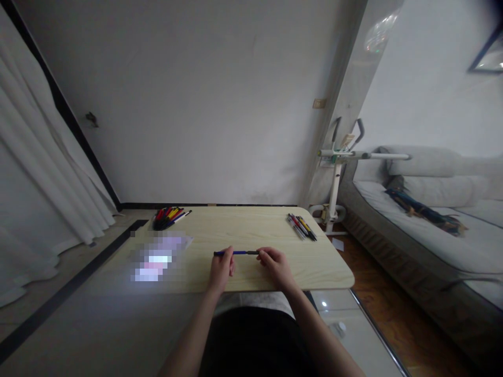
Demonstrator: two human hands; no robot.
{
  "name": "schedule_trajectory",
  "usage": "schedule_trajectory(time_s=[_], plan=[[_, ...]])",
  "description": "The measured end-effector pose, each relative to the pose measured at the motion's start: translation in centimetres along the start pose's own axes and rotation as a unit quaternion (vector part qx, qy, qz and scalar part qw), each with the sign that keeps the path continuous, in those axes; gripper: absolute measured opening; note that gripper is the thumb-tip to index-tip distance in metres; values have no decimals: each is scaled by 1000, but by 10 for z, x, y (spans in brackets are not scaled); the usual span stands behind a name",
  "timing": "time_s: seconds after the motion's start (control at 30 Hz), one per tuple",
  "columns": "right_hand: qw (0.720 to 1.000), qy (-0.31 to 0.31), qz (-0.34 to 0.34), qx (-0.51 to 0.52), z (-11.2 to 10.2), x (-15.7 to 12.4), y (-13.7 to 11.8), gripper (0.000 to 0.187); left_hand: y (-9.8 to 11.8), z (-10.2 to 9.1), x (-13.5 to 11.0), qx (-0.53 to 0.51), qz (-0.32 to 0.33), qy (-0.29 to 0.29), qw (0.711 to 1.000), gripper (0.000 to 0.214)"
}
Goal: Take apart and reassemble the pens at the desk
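Observation:
Held level above the near part of the table is a blue pen [239, 253] with dark ends. My left hand [223, 266] pinches it close to its left end. At the other end, my right hand [274, 263] has thumb and fingers closed on the dark tip, which may be a cap; I cannot make out whether it is separate from the barrel. Toward the back right of the table lies a small group of pens [302, 227], side by side. A dark holder [160, 225] full of several coloured pens sits at the back left.
The light wooden table [243, 222] has rounded corners. A blurred-out bright rectangle [159, 259] lies on its left side. White curtains [43, 173] hang at left. An exercise machine [334, 193] and a grey sofa [412, 230] stand at right.

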State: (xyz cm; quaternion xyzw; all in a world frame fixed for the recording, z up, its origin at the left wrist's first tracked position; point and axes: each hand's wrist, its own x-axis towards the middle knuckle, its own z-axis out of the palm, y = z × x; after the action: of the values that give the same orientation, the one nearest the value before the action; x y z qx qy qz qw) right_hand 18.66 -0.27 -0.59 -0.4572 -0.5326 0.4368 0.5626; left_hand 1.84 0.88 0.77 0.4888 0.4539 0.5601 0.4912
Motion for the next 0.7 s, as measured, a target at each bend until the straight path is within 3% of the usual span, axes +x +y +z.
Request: schedule_trajectory(time_s=[0.7], plan=[[998,7,-15,-58,2,0,-2,27,1,1,-1,8,3,-21,1000,39]])
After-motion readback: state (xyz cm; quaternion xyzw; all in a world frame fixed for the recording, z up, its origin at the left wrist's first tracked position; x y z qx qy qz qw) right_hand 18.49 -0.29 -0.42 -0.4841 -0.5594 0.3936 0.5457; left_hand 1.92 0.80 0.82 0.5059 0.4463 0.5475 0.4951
